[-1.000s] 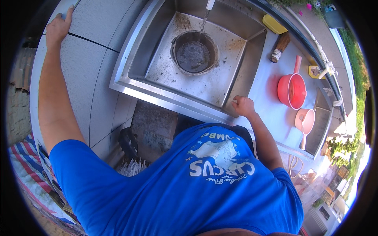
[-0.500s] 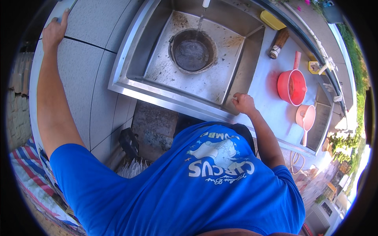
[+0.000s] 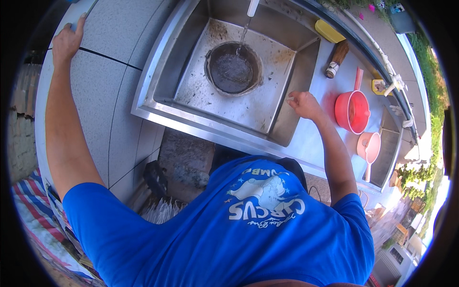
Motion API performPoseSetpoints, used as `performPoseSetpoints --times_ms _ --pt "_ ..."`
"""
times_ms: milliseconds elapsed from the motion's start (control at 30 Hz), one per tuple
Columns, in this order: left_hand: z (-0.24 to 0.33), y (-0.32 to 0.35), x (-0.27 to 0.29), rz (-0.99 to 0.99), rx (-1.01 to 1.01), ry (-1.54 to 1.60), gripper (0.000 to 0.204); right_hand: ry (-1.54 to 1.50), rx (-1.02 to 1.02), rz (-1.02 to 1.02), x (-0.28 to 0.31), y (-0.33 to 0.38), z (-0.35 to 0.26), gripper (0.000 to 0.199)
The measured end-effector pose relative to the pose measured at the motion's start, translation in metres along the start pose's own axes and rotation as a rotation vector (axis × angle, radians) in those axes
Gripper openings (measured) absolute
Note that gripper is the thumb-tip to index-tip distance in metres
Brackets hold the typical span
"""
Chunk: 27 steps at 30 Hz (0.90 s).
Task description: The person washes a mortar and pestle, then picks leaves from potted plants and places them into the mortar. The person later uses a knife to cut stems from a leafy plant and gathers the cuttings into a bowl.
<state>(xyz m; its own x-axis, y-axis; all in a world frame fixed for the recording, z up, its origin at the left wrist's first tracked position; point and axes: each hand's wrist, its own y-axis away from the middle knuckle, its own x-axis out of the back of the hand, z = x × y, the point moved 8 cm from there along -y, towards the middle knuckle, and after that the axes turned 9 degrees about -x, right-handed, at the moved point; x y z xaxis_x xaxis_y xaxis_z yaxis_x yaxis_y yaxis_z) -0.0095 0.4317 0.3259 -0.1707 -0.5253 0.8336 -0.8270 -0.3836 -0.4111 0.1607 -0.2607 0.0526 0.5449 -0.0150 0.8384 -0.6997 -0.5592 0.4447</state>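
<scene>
Nearest my viewpoint is the blue shirt [image 3: 215, 234] of the wearer. Forward of it, I locate the right hand [image 3: 306, 104] above the right wall of the steel sink [image 3: 248, 110]. Its fingers are curled with the thumb close to them; I cannot tell whether they pinch anything or touch the wall.

To the right, on the steel drainboard [image 3: 308, 148], a pink dipper [image 3: 364, 143] sits near a second, smaller basin [image 3: 389, 160]. A red dipper [image 3: 342, 112] sits just beyond it, handle pointing away from the wearer.

The dark bucket [image 3: 256, 71] stands upright on the sink floor, well apart from both hands. From the white spout [image 3: 253, 7], a thin stream of water [image 3: 244, 36] enters it.

At far left, the left hand [image 3: 67, 43] rests at the outer edge of the pale counter [image 3: 110, 43]. Two digits stand apart; I cannot tell whether the others clamp the edge.

Farther right lie a wooden stick [image 3: 337, 58], a yellow box [image 3: 328, 31] and a white pipe [image 3: 380, 52].
</scene>
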Motion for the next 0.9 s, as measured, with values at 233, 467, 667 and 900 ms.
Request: performPoseSetpoints --times_ms 233,467,667,900 --pt "0.006 -0.002 0.009 -0.082 0.056 0.031 0.093 -0.003 0.141 0.226 0.127 -0.06 -0.036 0.031" --pt "0.022 0.006 0.021 -0.086 0.075 0.043 0.086 -0.1 0.203 0.43 0.247 -0.106 -0.095 0.034" --pt "0.023 0.007 0.024 -0.047 0.084 0.028 0.087 0.033 0.317 0.572 0.299 -0.166 -0.131 0.035" --pt "0.024 0.01 0.018 -0.039 0.097 0.064 0.092 0.127 0.249 0.59 0.309 -0.238 -0.133 0.043"
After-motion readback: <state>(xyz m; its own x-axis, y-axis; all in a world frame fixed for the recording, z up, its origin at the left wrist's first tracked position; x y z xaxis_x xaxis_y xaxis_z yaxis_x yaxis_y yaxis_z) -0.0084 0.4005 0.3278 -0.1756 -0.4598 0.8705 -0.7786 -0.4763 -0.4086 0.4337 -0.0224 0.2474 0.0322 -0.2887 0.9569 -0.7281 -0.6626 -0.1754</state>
